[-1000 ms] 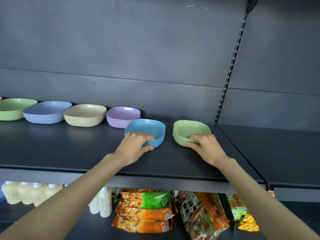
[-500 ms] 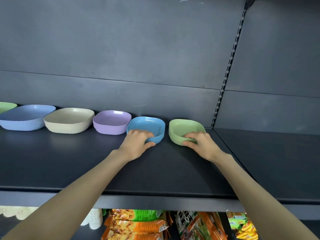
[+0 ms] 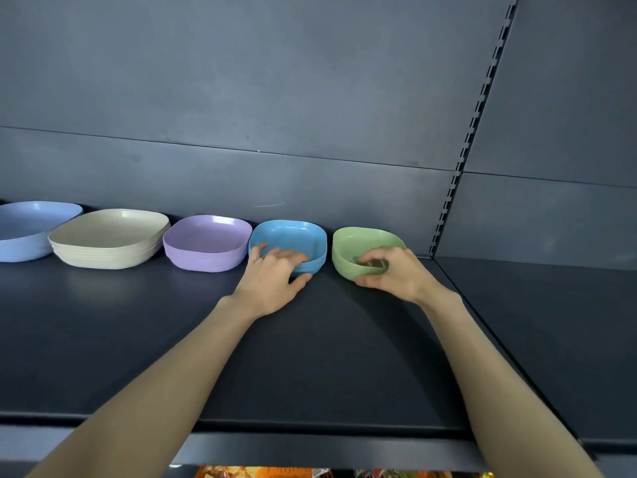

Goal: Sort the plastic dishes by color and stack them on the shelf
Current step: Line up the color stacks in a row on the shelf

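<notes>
Dark metal shelf [image 3: 138, 339] | 5 square plastic dish stacks: periwinkle stack [image 3: 24, 232], beige stack [image 3: 110, 236], purple stack [image 3: 206, 241], sky-blue stack [image 3: 293, 234], green stack [image 3: 362, 241] | left hand [image 3: 272, 281] grips sky-blue stack | right hand [image 3: 393, 274] grips green stack

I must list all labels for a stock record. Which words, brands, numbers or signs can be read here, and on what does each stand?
None can be read.
Plain, no print shows: blue stack, green stack, purple stack, beige stack, pale blue dish.
No tag or sign shows: shelf, back wall.
Too cut off to read: packets at the bottom edge, only slivers in view.
</notes>
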